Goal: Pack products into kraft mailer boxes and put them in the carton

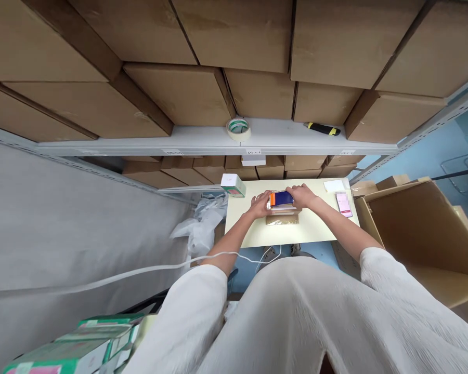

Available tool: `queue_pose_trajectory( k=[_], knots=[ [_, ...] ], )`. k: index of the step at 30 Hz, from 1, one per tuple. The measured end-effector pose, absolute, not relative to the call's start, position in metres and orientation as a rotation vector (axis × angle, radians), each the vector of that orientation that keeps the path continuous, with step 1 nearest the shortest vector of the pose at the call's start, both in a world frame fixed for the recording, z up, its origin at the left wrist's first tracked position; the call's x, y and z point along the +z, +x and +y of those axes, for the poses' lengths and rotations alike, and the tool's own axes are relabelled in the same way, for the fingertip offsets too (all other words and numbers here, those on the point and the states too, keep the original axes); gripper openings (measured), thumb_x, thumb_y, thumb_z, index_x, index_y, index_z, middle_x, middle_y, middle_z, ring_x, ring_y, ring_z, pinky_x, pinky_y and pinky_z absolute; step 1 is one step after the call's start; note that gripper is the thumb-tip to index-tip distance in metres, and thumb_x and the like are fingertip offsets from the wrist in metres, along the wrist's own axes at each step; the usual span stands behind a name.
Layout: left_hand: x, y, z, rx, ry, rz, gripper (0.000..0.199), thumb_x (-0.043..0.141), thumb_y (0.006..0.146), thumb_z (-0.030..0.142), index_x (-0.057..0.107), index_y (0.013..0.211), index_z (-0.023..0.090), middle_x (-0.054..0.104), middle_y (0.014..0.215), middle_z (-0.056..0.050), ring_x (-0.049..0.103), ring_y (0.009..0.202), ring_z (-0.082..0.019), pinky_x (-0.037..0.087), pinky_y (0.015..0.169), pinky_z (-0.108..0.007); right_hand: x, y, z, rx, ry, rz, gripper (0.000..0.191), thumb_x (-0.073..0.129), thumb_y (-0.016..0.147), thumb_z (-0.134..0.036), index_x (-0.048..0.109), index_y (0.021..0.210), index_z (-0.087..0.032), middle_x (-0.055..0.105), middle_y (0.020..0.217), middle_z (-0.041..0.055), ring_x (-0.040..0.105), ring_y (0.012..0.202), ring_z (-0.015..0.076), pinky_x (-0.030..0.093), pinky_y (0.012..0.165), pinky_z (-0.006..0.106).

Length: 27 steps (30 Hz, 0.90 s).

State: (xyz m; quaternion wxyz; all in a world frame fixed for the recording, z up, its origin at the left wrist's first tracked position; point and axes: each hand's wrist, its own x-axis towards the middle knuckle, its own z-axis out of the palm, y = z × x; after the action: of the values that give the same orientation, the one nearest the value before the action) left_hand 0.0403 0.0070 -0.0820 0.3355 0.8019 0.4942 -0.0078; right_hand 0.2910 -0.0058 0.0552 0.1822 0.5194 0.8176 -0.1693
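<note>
both hands point(283, 200) clasp an orange-and-blue box point(281, 198) from either side; its print unreadable

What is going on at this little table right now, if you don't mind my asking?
A person in white sleeves has the left hand and right hand on either side of a small blue-and-orange box, which sits on a stack on the cream table. A pink phone and a green-and-white box lie nearby.

front: shelf edge point(218, 145) | left: green-white box point(233, 185) | right: phone point(343, 203)
</note>
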Motion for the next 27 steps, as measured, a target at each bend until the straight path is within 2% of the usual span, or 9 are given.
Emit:
queue_pose_trajectory(
  k=[4,11,18,27],
  knots=[
    [-0.081,0.045,0.007,-0.079,2.065,1.296,0.117,0.082,0.081,0.048,0.013,0.175,0.039,0.019,0.185,-0.007,0.021,0.167,-0.044,0.012,0.133,-0.069,0.056,0.297,-0.008,-0.489,1.453,2.294,0.052,0.069,0.088,-0.022,0.056,0.138,-0.018,0.072,0.125,0.0171,0.069,0.112,0.0330,0.038,0.100,0.042],
    [-0.079,0.050,0.010,-0.149,2.086,1.312,0.117,0.080,0.081,0.050,0.012,0.175,0.037,0.017,0.185,-0.009,0.018,0.168,-0.043,0.008,0.133,-0.070,0.060,0.320,-0.013,-0.497,1.455,2.269,0.050,0.070,0.090,-0.027,0.056,0.137,-0.018,0.072,0.125,0.0177,0.068,0.111,0.0335,0.035,0.099,0.041],
    [-0.077,0.051,0.011,-0.135,2.057,1.325,0.118,0.080,0.079,0.050,0.014,0.175,0.035,0.018,0.184,-0.012,0.017,0.168,-0.045,0.005,0.133,-0.069,0.055,0.388,-0.028,-0.490,1.520,2.290,0.042,0.068,0.089,-0.018,0.057,0.130,-0.019,0.073,0.120,0.0168,0.067,0.111,0.0336,0.034,0.098,0.040],
    [-0.080,0.050,0.011,-0.090,2.021,1.327,0.118,0.080,0.077,0.050,0.016,0.174,0.035,0.018,0.184,-0.011,0.013,0.169,-0.046,0.002,0.133,-0.070,0.038,0.470,-0.038,-0.522,1.560,2.268,0.032,0.068,0.091,-0.025,0.058,0.121,-0.020,0.073,0.119,0.0150,0.067,0.108,0.0317,0.035,0.099,0.040]
  ],
)
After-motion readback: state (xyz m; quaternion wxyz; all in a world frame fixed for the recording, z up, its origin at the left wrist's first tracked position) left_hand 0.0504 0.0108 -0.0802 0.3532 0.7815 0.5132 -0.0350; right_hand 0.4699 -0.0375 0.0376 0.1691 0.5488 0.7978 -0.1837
